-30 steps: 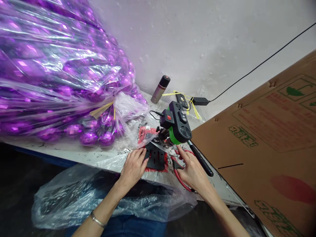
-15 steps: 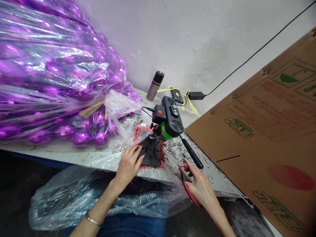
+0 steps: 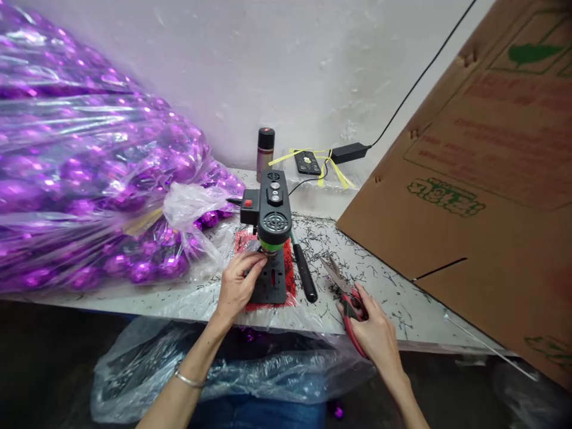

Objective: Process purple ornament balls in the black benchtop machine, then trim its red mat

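Note:
A small black bench machine (image 3: 274,205) with a green band, grey buttons and a red switch stands on a slotted black base plate (image 3: 273,287). Under its head, my left hand (image 3: 238,285) is closed, thumb and forefinger pinched together. Whatever sits between those fingertips is too small to make out. Red-handled scissors (image 3: 347,292) are in my right hand (image 3: 374,326), blades slightly apart and pointing away over the white table (image 3: 322,316). A black lever handle (image 3: 305,274) slopes down at the machine's right, between the two hands.
A large clear bag (image 3: 102,179) of shiny purple balls fills the left. A cardboard box (image 3: 456,250) leans in at right. Behind the machine stand a spray can (image 3: 265,152) and a black adapter (image 3: 348,152) with its cable. Dark scraps litter the table; clear plastic hangs over the front edge.
My left hand has gone from the base plate's edge up to beneath the machine's head, fingers now pinched. The scissors have turned, their blades now plainly in view. The camera view has shifted.

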A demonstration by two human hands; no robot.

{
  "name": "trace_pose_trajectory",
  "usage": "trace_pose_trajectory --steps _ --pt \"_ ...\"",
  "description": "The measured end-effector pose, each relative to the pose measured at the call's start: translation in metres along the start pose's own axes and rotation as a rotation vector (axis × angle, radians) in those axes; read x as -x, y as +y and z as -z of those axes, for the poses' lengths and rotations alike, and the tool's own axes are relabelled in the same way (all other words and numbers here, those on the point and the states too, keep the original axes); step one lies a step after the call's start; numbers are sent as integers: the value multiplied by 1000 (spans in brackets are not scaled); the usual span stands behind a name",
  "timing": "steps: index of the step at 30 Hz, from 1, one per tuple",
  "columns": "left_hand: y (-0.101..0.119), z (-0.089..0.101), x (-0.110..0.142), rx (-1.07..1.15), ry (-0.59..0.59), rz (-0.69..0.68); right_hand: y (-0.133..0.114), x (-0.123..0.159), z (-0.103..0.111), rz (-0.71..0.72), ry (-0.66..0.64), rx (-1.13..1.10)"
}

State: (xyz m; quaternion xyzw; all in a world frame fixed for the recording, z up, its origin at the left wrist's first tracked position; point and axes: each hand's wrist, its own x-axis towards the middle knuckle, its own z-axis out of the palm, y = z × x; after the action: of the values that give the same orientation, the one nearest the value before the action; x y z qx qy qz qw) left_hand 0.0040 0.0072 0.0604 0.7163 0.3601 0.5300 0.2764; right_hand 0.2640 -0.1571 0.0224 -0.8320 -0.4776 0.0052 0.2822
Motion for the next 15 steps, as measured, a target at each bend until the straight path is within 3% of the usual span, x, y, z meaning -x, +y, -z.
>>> trace_pose_trajectory --steps 4,9,15 --pt "0 13 -9 -88 -97 -11 1 5 -5 29 55 18" --pt "-1 19 -11 -154 -91 -30 1 9 -9 110 137 56" --pt "-22 24 -8 -1 -89 296 -1 11 -13 188 231 55"
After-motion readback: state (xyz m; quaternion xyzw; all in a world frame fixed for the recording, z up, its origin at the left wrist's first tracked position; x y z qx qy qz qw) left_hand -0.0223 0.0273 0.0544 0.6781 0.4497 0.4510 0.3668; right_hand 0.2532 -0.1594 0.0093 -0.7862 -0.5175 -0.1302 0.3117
